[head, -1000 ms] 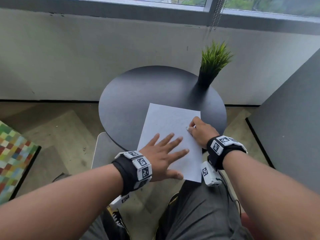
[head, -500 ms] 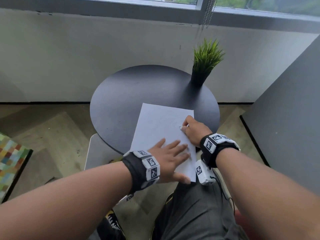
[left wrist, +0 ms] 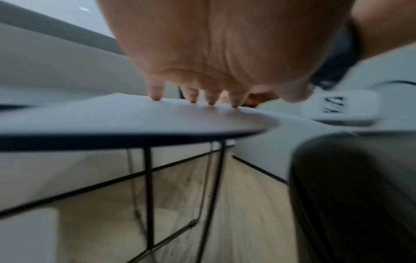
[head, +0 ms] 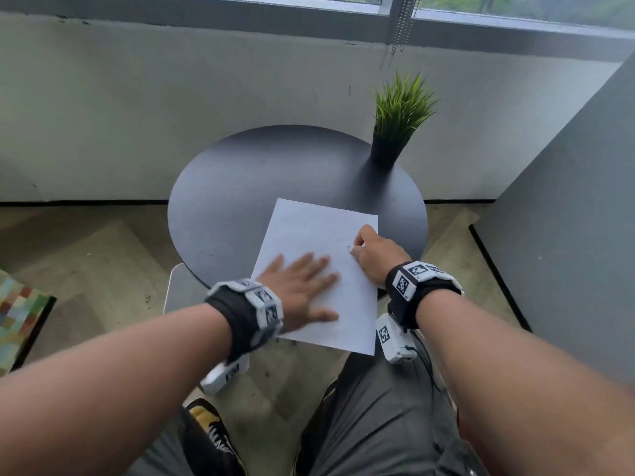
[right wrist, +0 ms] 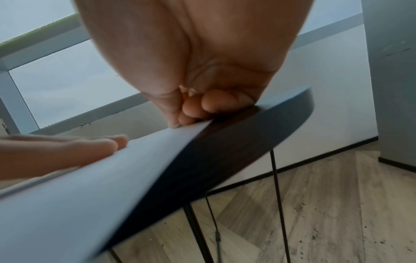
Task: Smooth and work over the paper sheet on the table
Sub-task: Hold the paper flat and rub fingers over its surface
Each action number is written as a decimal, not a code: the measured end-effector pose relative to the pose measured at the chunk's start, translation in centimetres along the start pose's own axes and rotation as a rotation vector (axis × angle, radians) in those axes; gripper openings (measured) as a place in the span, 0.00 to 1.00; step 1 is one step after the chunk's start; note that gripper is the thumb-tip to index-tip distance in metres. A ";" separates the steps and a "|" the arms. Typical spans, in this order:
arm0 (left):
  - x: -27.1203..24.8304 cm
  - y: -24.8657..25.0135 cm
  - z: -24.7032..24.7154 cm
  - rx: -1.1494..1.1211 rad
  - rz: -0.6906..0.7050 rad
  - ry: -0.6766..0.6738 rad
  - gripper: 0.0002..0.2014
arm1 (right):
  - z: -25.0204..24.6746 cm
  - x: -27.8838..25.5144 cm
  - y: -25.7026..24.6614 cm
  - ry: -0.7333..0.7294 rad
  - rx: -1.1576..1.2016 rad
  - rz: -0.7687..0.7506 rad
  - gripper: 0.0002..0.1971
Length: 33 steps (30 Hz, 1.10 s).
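Note:
A white paper sheet (head: 309,228) with faint pencil lines lies on the near right part of the round black table (head: 240,187), its near edge hanging over the rim. My left hand (head: 305,283) lies flat on the sheet's lower half, fingers spread and straight; the left wrist view shows its fingertips (left wrist: 191,99) touching the paper (left wrist: 112,113). My right hand (head: 372,255) rests on the sheet's right edge with fingers curled. Its thumb and forefinger pinch a small pale object (head: 351,249) against the paper (right wrist: 112,169); what the object is cannot be told.
A small green plant in a black pot (head: 398,121) stands at the table's far right. A grey partition (head: 567,218) rises close on the right, a white wall behind. The table has thin black metal legs (left wrist: 148,178). My knees are under its near edge.
My right hand has shifted a little inward over the sheet's right part, still curled. My left hand stays flat on the paper and is slightly blurred. The sheet keeps its place.

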<state>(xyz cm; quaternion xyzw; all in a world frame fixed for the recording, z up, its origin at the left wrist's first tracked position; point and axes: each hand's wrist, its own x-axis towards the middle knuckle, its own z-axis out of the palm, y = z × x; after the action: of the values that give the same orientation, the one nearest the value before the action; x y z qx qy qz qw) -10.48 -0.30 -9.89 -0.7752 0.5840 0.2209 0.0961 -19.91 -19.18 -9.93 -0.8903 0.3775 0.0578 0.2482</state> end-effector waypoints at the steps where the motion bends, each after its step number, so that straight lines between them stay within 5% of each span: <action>1: 0.2 -1.4 -0.6 -0.057 -0.121 0.023 0.41 | 0.1 0.1 0.0 0.004 0.000 0.000 0.06; 4: 0.4 -4.6 -2.0 -0.115 -0.300 0.023 0.43 | 0.0 0.3 0.0 0.002 0.015 -0.009 0.06; 13: -1.0 -4.6 -4.3 0.093 -0.314 -0.004 0.41 | -0.5 0.7 1.1 -0.016 0.411 -0.069 0.03; 17: -0.1 -3.7 -6.3 0.117 -0.297 0.016 0.41 | -0.4 0.7 0.8 -0.031 0.347 -0.103 0.05; 22: 2.2 -2.4 -5.1 0.028 -0.134 -0.040 0.61 | -0.4 0.5 0.3 -0.012 0.165 -0.105 0.05; 26: 2.6 -2.6 -3.4 -0.008 -0.144 -0.061 0.64 | -0.5 0.1 -0.9 0.021 0.027 -0.071 0.07; 31: 3.0 -2.3 -3.5 0.006 -0.156 -0.062 0.66 | 0.2 -3.0 -3.2 -0.147 -0.160 -0.407 0.06; 33: 3.1 -2.5 -3.3 0.007 -0.159 -0.058 0.66 | -0.4 -2.8 -3.5 -0.216 -0.202 -0.418 0.05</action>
<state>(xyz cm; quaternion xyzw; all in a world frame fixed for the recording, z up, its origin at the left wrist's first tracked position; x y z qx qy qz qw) -6.68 -3.58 -8.64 -0.8120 0.5184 0.2328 0.1328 -19.51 -15.51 -7.42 -0.9579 0.1488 0.1375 0.2033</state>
